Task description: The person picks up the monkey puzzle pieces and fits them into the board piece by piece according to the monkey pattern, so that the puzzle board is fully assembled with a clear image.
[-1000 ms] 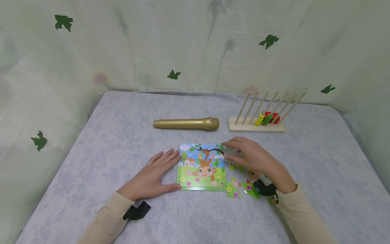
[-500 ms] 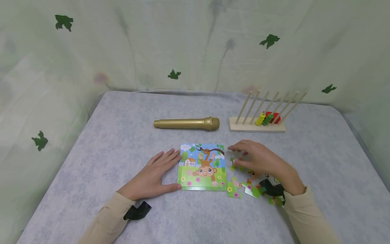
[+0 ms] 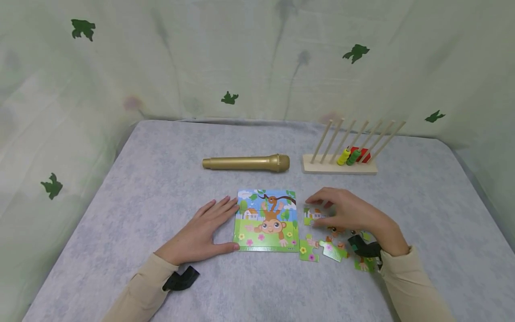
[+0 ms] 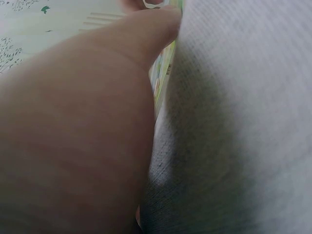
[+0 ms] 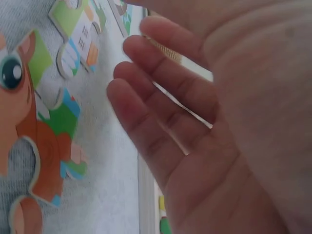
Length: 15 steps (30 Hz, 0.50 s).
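A square monkey picture board (image 3: 265, 223) lies flat on the table. My left hand (image 3: 203, 232) lies flat beside it, fingertips and thumb touching its left edge. Right of the board, my right hand (image 3: 352, 212) hovers with fingers spread from the thumb, holding nothing. Loose puzzle pieces lie beneath and around it, among them one with a house (image 3: 315, 214), a flowered corner piece (image 3: 309, 250) and a green piece (image 3: 333, 250). In the right wrist view the fingers (image 5: 146, 126) are relaxed beside the loose pieces (image 5: 48, 146). The hand and wrist hide some pieces in the head view.
A gold microphone (image 3: 245, 163) lies behind the board. At the back right stands a wooden base (image 3: 339, 168) with several upright rods, yellow and green beads (image 3: 353, 157) and a red piece (image 3: 364, 154). A patterned cloth (image 3: 257, 58) hangs behind the table.
My right hand has moved away from the board's upper right edge, to the right and slightly nearer me, uncovering the house piece. My left hand has stayed in place.
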Each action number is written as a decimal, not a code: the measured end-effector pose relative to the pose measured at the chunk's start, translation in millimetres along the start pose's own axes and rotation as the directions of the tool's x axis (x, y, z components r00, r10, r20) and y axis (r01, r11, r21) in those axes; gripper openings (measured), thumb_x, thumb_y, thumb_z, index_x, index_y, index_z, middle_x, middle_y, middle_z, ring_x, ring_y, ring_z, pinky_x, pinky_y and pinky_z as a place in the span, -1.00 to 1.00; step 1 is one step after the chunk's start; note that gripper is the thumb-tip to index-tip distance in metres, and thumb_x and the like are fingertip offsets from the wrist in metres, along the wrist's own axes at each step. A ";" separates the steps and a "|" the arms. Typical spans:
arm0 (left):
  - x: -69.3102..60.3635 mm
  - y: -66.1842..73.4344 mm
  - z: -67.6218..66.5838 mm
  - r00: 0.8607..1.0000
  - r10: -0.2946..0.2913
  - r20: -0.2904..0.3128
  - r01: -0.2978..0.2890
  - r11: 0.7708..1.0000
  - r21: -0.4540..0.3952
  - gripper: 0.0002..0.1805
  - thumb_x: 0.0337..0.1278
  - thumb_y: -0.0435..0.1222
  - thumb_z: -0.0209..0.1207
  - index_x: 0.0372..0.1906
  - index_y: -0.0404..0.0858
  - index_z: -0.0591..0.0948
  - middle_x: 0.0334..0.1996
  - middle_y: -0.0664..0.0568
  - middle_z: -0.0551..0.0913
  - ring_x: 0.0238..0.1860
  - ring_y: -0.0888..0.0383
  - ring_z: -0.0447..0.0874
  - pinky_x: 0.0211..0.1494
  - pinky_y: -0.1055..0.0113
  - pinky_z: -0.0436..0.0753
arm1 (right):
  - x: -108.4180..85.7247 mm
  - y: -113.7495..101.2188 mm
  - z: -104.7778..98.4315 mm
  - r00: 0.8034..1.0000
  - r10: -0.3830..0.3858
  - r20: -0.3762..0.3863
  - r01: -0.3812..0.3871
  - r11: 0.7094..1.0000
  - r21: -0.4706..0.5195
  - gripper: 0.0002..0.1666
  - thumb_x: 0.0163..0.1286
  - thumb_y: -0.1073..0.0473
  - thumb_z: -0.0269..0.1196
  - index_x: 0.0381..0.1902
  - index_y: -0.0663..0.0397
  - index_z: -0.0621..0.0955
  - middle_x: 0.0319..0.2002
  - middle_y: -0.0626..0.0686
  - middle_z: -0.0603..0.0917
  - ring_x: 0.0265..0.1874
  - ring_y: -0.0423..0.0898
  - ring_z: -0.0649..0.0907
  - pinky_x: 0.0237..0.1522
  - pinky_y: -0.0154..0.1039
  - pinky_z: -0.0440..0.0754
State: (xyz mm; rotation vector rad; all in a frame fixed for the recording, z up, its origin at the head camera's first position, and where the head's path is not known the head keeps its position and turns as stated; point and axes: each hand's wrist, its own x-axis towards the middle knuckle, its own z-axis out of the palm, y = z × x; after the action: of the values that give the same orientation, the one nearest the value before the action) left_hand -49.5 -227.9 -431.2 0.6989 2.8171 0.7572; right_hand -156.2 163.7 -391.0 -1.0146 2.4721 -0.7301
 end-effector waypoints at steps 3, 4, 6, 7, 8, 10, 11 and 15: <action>-0.1 -0.3 0.2 1.000 -0.002 -0.002 0.002 1.000 0.002 0.07 0.19 0.30 0.28 0.64 -0.14 0.19 0.66 0.09 0.08 0.68 0.05 -0.07 0.72 0.00 -0.11 | -1.1 1.6 -0.8 1.000 0.025 0.009 -0.025 0.999 -0.022 -0.42 0.28 -0.01 0.52 0.22 -0.05 0.65 0.09 -0.10 0.68 -0.02 -0.12 0.65 -0.02 -0.15 0.71; -0.1 -0.4 0.2 1.000 -0.003 -0.002 0.003 1.000 0.001 0.07 0.19 0.30 0.28 0.64 -0.14 0.18 0.66 0.09 0.07 0.68 0.05 -0.07 0.72 0.00 -0.12 | -1.4 2.3 -0.9 0.999 0.035 0.013 -0.035 0.999 -0.028 -0.42 0.27 -0.01 0.52 0.22 -0.05 0.65 0.08 -0.10 0.67 -0.02 -0.12 0.64 -0.02 -0.15 0.71; -0.2 -0.5 0.4 1.000 -0.005 0.000 0.005 1.000 0.000 0.07 0.19 0.30 0.28 0.64 -0.14 0.18 0.66 0.09 0.07 0.68 0.05 -0.07 0.72 -0.01 -0.12 | -1.7 3.5 -0.5 0.999 0.050 0.019 -0.049 0.998 -0.036 -0.42 0.25 -0.02 0.53 0.19 -0.05 0.66 0.07 -0.10 0.67 -0.03 -0.13 0.63 -0.02 -0.15 0.70; -0.2 -0.5 0.5 1.000 -0.006 0.001 0.006 1.000 0.000 0.07 0.19 0.30 0.28 0.64 -0.14 0.18 0.66 0.09 0.07 0.68 0.05 -0.08 0.72 -0.01 -0.12 | -1.8 4.1 -0.2 0.998 0.054 0.022 -0.053 0.998 -0.039 -0.43 0.24 -0.02 0.54 0.18 -0.06 0.66 0.06 -0.10 0.67 -0.04 -0.13 0.63 -0.03 -0.15 0.69; -0.2 -0.5 0.6 1.000 -0.007 0.001 0.007 1.000 0.002 0.07 0.19 0.31 0.28 0.64 -0.14 0.18 0.66 0.09 0.07 0.68 0.05 -0.08 0.72 -0.01 -0.12 | -1.9 4.6 0.2 0.998 0.056 0.024 -0.055 0.998 -0.039 -0.43 0.23 -0.02 0.55 0.16 -0.06 0.66 0.05 -0.10 0.67 -0.04 -0.13 0.63 -0.03 -0.15 0.69; -0.3 -0.5 0.6 1.000 -0.007 0.002 0.007 1.000 0.002 0.07 0.19 0.31 0.28 0.64 -0.14 0.18 0.66 0.09 0.07 0.68 0.05 -0.08 0.72 -0.01 -0.12 | -1.8 5.8 1.0 0.998 0.055 0.028 -0.053 0.998 -0.045 -0.44 0.22 -0.02 0.55 0.14 -0.08 0.67 0.03 -0.12 0.67 -0.06 -0.15 0.62 -0.04 -0.17 0.68; -0.2 -0.6 0.6 1.000 -0.005 0.002 0.005 1.000 0.004 0.07 0.19 0.31 0.28 0.64 -0.15 0.18 0.66 0.10 0.07 0.68 0.05 -0.08 0.72 0.00 -0.12 | -1.7 6.0 1.4 0.998 0.052 0.029 -0.050 0.998 -0.048 -0.45 0.21 -0.02 0.56 0.14 -0.09 0.67 0.02 -0.13 0.66 -0.07 -0.16 0.61 -0.04 -0.18 0.68; -0.1 -0.7 0.7 1.000 -0.002 0.004 0.002 1.000 0.002 0.07 0.20 0.31 0.27 0.64 -0.14 0.18 0.66 0.10 0.07 0.68 0.06 -0.08 0.72 0.01 -0.12 | -0.8 6.6 2.7 0.999 0.035 0.039 -0.033 0.998 -0.061 -0.48 0.22 -0.01 0.55 0.13 -0.11 0.69 0.01 -0.15 0.67 -0.07 -0.17 0.61 -0.04 -0.18 0.67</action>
State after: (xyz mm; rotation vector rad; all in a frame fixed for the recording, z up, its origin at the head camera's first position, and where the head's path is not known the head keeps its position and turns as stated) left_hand -49.6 -228.2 -432.3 0.6974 2.8146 0.7517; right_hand -157.8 167.5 -397.0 -0.9962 2.4842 -0.6223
